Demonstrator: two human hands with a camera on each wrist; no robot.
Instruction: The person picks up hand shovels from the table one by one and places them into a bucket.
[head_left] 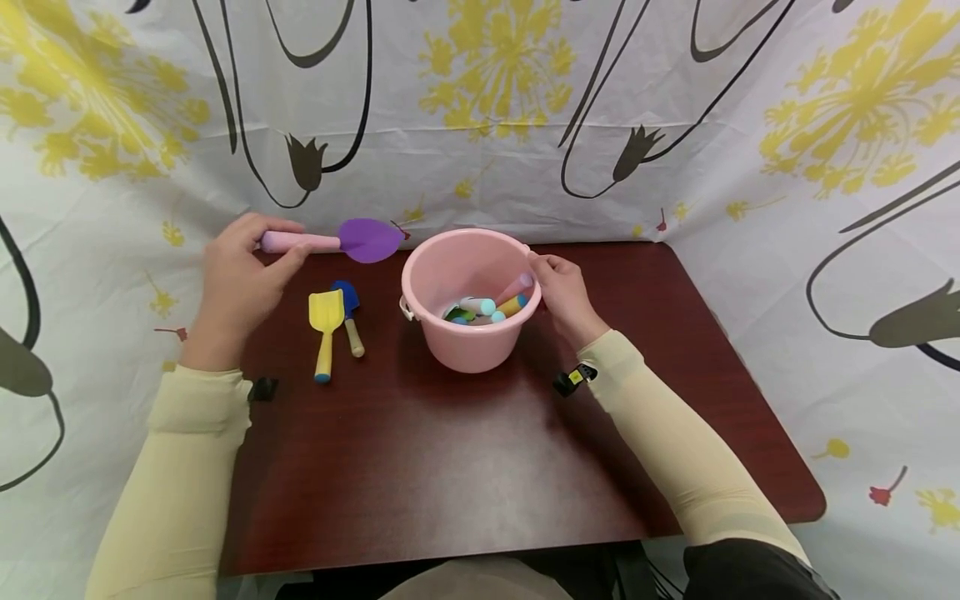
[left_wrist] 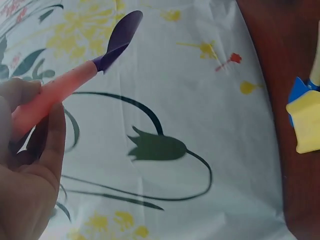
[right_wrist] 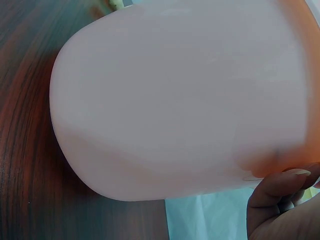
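My left hand [head_left: 243, 271] grips the pink handle of a toy trowel [head_left: 371, 241] with a purple blade, raised at the table's back left; the blade points right. In the left wrist view thumb and fingers wrap the handle of the same trowel [left_wrist: 65, 87]. A pink bucket [head_left: 471, 342] stands upright mid-table, holding several toy tools with coloured handles [head_left: 513, 305]; their lower parts are hidden. At the bucket's right rim, my right hand [head_left: 564, 296] pinches the edge. The right wrist view is mostly filled by the bucket wall [right_wrist: 175, 100], with fingers at its rim.
On the table [head_left: 420, 467], left of the bucket, lie a yellow toy shovel [head_left: 326, 317] and a blue one [head_left: 352, 321] with a beige handle, side by side. A patterned white cloth [head_left: 480, 167] hangs closely along the back and both sides.
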